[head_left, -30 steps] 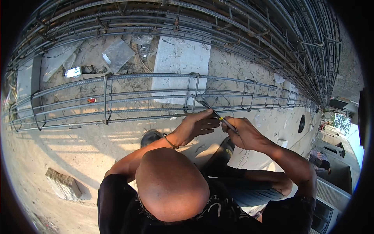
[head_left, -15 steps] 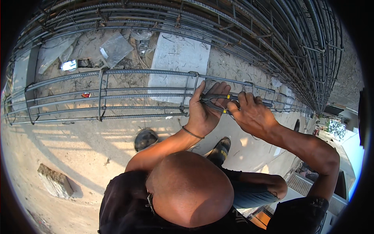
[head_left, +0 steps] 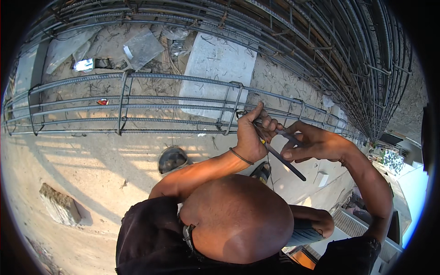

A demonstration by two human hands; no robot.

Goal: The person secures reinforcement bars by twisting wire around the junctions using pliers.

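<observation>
My left hand (head_left: 252,135) is closed around the head end of dark-handled pliers (head_left: 286,161) with yellow marks, its thumb pointing up. The jaws are mostly hidden by that hand. From the right, my right hand (head_left: 316,144) grips the handle end, thumb and fingers bent around the upper handle. The two handles stand spread apart, the lower one slanting down past the fingers. Just beyond my left hand runs a long rebar cage (head_left: 178,79), its bars crossed by square stirrups (head_left: 237,98). Whether the pliers touch the cage, I cannot tell.
Stacked rebar cages (head_left: 316,43) fill the far side and the right. A white sheet (head_left: 215,64) lies beneath the bars, with clear plastic (head_left: 144,49) and scattered wire bits around it. A concrete block (head_left: 59,204) rests on the ground at the near left.
The pliers have swung so their handles slant down to the right and spread wider. My left hand has closed its fingers around them and moved slightly right; my right hand has shifted lower.
</observation>
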